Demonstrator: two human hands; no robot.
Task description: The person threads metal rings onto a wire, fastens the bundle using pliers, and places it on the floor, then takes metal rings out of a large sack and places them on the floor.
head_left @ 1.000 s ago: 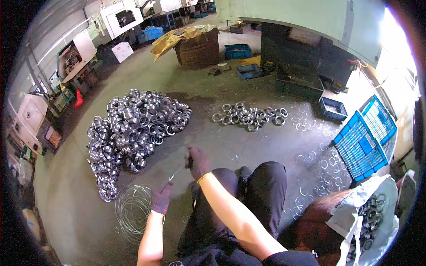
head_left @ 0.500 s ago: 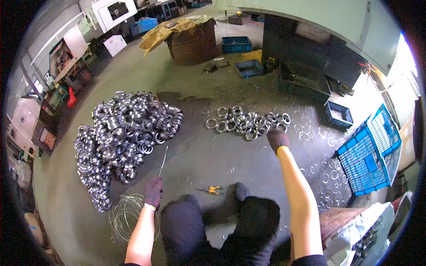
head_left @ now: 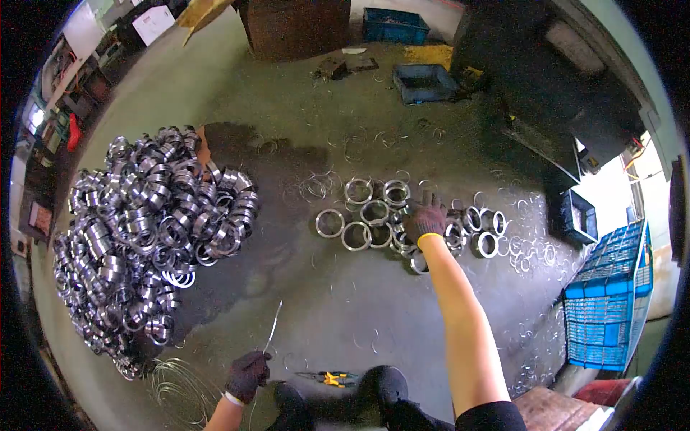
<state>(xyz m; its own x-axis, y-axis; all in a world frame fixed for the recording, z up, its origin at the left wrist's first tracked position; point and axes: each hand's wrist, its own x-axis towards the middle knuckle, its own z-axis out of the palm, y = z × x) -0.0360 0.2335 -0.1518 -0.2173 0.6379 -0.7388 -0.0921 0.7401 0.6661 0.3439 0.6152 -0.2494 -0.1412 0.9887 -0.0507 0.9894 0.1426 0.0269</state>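
Grey floor (head_left: 295,302) serves as bench, the left hand (head_left: 248,376) at seven o'clock closed around a wire (head_left: 274,325), seemingly keeping its tip clear, the right hand (head_left: 428,220), fingers apart, over loosely spread rings (head_left: 381,223) at three o'clock.

Big ring heap (head_left: 144,215) on the floor (head_left: 345,309), left side. Smaller ring cluster (head_left: 374,212) to its right, right hand (head_left: 430,219) over its middle; can't tell which rings it touches, fingers partly hidden. Thin hoops (head_left: 528,251) scattered right of the cluster. Wire coil (head_left: 180,391) at the near end, left of left hand (head_left: 248,375); wire length (head_left: 273,327) juts forward from that hand. Pliers (head_left: 330,378) just right of it. Mesh crate (head_left: 604,309) far right, small bin (head_left: 578,215) behind. Tray (head_left: 424,95) beyond the cluster.
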